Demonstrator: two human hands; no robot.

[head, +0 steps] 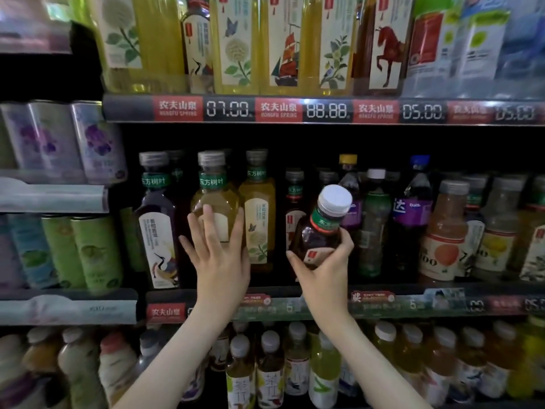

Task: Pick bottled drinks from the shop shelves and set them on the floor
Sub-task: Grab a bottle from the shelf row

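My right hand (321, 268) grips a dark brown tea bottle (320, 228) with a white cap and green neck band, tilted toward me in front of the middle shelf. My left hand (219, 249) is spread with straight fingers against a yellow tea bottle (213, 202) that stands upright on the same shelf. Beside it stand a dark purple-brown bottle (157, 228) on the left and another yellow bottle (258, 214) on the right.
The middle shelf's front rail (383, 304) carries price tags. More bottles fill it to the right (445, 231). Large bottles line the upper shelf (236, 42), small bottles the lower one (271, 367). Cans (94, 249) stack in the left unit.
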